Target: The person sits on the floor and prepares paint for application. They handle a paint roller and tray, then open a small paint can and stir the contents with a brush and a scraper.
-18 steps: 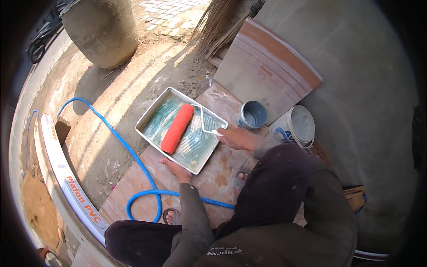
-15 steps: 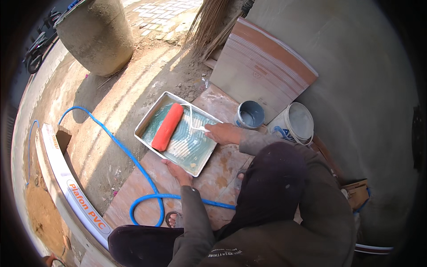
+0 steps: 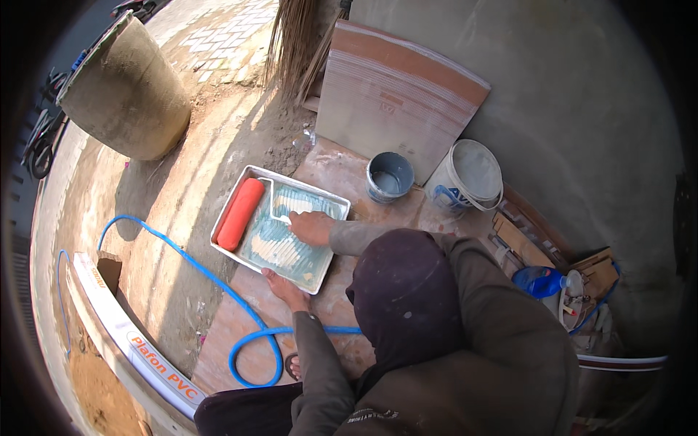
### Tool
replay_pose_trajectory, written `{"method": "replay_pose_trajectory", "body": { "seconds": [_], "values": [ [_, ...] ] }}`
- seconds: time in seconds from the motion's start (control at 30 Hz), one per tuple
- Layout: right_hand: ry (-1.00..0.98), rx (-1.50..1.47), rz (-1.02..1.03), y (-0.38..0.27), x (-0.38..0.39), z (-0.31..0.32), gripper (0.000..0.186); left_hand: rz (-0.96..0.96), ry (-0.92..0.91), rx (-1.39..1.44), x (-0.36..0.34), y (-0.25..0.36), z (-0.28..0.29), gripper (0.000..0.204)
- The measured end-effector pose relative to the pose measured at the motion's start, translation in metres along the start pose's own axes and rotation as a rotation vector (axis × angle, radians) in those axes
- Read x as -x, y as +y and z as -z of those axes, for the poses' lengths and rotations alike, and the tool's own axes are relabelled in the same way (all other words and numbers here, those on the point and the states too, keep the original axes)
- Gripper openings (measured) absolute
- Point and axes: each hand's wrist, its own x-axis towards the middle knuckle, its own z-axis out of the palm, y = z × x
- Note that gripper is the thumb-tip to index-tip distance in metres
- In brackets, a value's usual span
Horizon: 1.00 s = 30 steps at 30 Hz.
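The red roller point(image 3: 241, 215) lies in the tray's left end, its white handle point(image 3: 283, 219) clasped by my right hand point(image 3: 311, 229), fingers curled, while my left hand point(image 3: 286, 290), closure undeterminable, meets the tray point(image 3: 294, 260), presumably steadying its near edge.

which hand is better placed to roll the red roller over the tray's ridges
Probably the right hand: it grips the white handle of the red roller, while the left hand is at the near edge of the tray.
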Motion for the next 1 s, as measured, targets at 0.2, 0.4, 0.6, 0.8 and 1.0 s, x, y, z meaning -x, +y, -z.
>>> {"method": "replay_pose_trajectory", "body": {
  "seconds": [0.2, 0.4, 0.6, 0.8, 1.0],
  "values": [
    [-0.047, 0.006, -0.033, 0.005, 0.017, 0.013, 0.038, 0.036, -0.024, 0.068, -0.003, 0.007, -0.002, 0.085],
    [-0.045, -0.027, -0.105, 0.017, 0.065, 0.004, 0.038, 0.052, -0.045, 0.081, -0.014, 0.016, 0.01, 0.089],
    [-0.089, 0.004, -0.179, 0.045, 0.129, 0.002, 0.039, 0.053, 0.055, 0.087, -0.011, 0.014, 0.016, 0.084],
    [0.007, 0.024, -0.257, 0.061, 0.17, -0.017, 0.037, 0.082, 0.058, 0.104, -0.006, 0.017, 0.016, 0.084],
    [0.011, -0.154, -0.069, 0.049, 0.102, -0.019, 0.039, 0.03, -0.001, -0.033, 0.002, 0.026, 0.008, 0.08]
  ]
}}
